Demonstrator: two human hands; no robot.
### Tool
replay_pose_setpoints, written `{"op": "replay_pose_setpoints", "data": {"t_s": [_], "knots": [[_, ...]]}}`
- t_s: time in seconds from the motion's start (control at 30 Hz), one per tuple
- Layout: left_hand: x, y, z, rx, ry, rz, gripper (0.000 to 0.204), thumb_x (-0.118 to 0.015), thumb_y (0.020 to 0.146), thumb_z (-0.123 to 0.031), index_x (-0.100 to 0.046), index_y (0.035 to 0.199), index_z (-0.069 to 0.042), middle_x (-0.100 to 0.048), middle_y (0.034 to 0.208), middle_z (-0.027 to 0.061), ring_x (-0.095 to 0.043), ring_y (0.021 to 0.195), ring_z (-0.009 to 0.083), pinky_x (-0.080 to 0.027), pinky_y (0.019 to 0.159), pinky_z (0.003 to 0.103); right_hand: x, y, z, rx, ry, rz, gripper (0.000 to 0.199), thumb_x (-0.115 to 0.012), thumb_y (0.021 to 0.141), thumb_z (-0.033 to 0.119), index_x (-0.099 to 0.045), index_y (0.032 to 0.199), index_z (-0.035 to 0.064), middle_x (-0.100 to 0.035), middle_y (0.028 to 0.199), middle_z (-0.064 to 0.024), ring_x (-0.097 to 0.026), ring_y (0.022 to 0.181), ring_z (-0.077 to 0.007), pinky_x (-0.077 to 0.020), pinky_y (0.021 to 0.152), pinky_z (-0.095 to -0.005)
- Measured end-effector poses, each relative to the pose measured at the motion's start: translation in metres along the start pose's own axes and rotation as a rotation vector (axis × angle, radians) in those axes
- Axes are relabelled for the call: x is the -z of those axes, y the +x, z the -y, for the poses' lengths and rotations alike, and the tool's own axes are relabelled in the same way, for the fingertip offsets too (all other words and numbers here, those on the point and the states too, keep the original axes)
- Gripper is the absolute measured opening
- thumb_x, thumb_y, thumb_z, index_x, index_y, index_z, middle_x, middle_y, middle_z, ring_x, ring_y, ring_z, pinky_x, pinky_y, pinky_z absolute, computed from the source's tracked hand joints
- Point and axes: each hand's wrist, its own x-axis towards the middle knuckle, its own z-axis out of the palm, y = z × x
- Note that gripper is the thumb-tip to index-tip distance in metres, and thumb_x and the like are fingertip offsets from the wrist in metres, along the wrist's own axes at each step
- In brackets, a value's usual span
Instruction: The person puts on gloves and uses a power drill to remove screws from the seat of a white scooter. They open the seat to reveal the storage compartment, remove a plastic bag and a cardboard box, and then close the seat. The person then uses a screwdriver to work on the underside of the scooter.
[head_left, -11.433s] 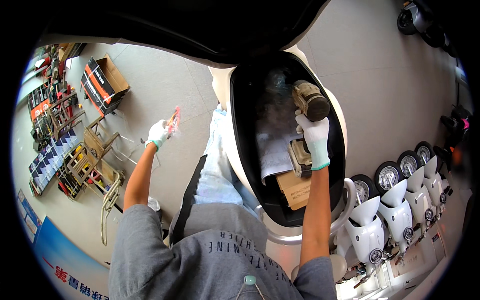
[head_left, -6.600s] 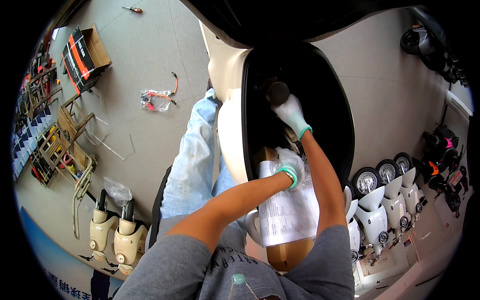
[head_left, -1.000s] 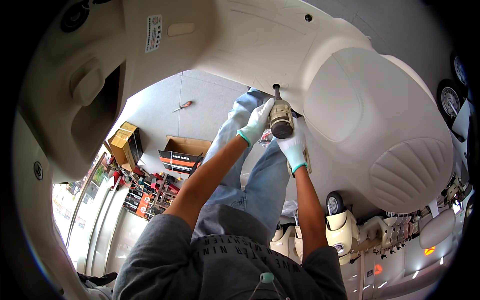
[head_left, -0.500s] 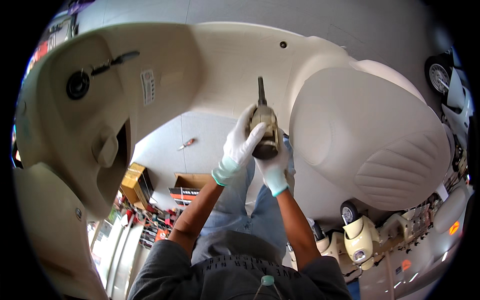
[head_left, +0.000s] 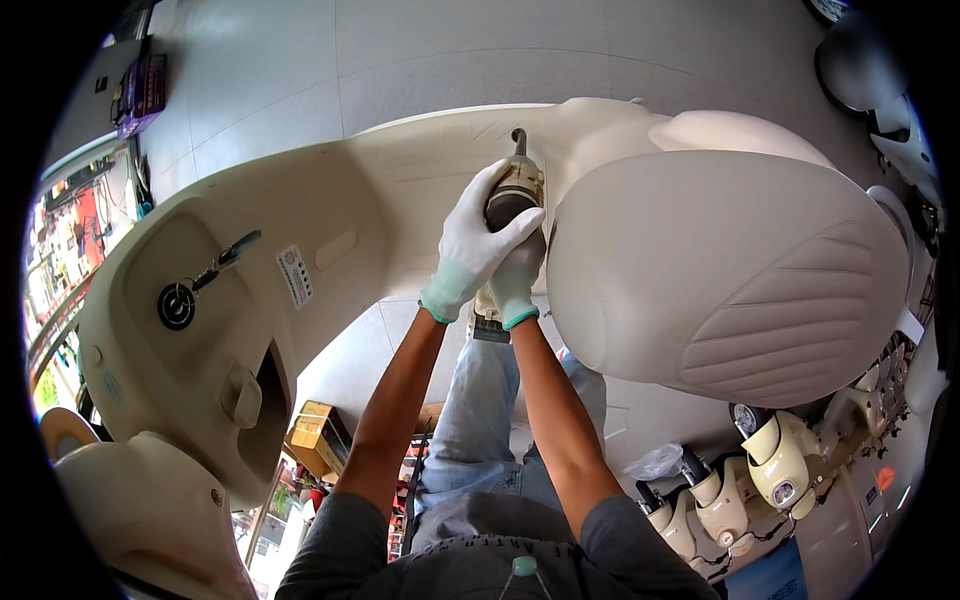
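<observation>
Now looks down on a big cream scooter body [head_left: 330, 220] that fills the middle from left to right, with grey floor [head_left: 400, 60] on the far side. Shows the wide padded seat [head_left: 730, 270] on the right, just beside the hands. Has changed from a second ago: then held the power tool [head_left: 512, 195] lower, away from the shell; now has it pushed up, far end touching the cream body close to the seat's front edge. Means the tool is set on its spot and the work on the shell is under way. Keeps both white gloves on it: left hand [head_left: 478, 240] wrapped over the top with fingers curled tight round the dark middle, right hand [head_left: 515, 280] closed round the lower part, just under the left one. Leaves little room on the right, with the seat edge almost touching the tool. Leaves more bare shell on the left, as far as the round key lock [head_left: 177, 305] at the far left. Leaves open space on the near side for both arms, above blue trousers. Shows a brown box [head_left: 318, 440] on the floor near left and small cream scooter fronts [head_left: 775, 465] near right, well apart from the hands.
</observation>
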Motion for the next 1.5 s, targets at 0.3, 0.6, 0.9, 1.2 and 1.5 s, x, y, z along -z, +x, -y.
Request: {"op": "replay_pose_setpoints", "data": {"t_s": [0.3, 0.6, 0.9, 1.2, 1.5], "knots": [[-0.008, 0.034, 0.013, -0.025, 0.051, -0.036, 0.061, -0.066, 0.077, -0.038, -0.047, 0.123, -0.003, -0.060, 0.108, 0.0156, -0.060, 0.098, 0.0228, -0.045, 0.086, 0.031, -0.009, 0.036, 0.010, 0.067, -0.405, -0.064, 0.029, -0.065, 0.077, 0.025, -0.059, 0.094, 0.0020, -0.065, 0.086, -0.0127, -0.064, 0.078, -0.0230, -0.0489, 0.065, -0.0326], [0.006, 0.072, 0.018, -0.090, 0.006, 0.004, 0.053, -0.061, 0.083, -0.040, -0.051, 0.120, -0.005, -0.062, 0.105, 0.0132, -0.058, 0.096, 0.0171, -0.044, 0.085, 0.028, -0.030, 0.058, 0.020, -0.221, -0.254, -0.061, 0.038, -0.066, 0.070, 0.030, -0.058, 0.085, -0.0042, -0.062, 0.071, -0.0159, -0.061, 0.061, -0.0237, -0.0463, 0.057, -0.0335], [0.013, 0.085, 0.004, -0.051, 0.153, 0.041, 0.056, -0.061, 0.079, -0.046, -0.055, 0.117, -0.006, -0.063, 0.102, 0.0147, -0.060, 0.094, 0.0202, -0.045, 0.084, 0.030, -0.046, 0.060, 0.027, -0.304, 0.098, -0.073, 0.039, -0.066, 0.071, 0.032, -0.059, 0.082, -0.0046, -0.063, 0.069, -0.0117, -0.062, 0.063, -0.0185, -0.0466, 0.057, -0.0297], [-0.003, 0.083, -0.002, -0.109, 0.222, 0.058, 0.058, -0.063, 0.076, -0.050, -0.057, 0.114, -0.007, -0.064, 0.100, 0.0142, -0.061, 0.093, 0.0232, -0.046, 0.083, 0.032, -0.035, 0.058, 0.034, -0.270, 0.193, -0.109, 0.020, -0.068, 0.072, 0.017, -0.058, 0.068, -0.0003, -0.056, 0.062, -0.0020, -0.050, 0.050, -0.0073, -0.0376, 0.043, -0.0251], [0.001, 0.093, 0.007, -0.103, 0.203, 0.048, 0.055, -0.059, 0.078, -0.050, -0.058, 0.112, -0.008, -0.063, 0.103, 0.0146, -0.060, 0.096, 0.0234, -0.045, 0.085, 0.031, -0.037, 0.061, 0.049, -0.382, 0.156, -0.080, 0.032, -0.068, 0.071, 0.027, -0.062, 0.074, -0.0038, -0.061, 0.063, -0.0074, -0.058, 0.055, -0.0121, -0.0435, 0.050, -0.0267]]}}
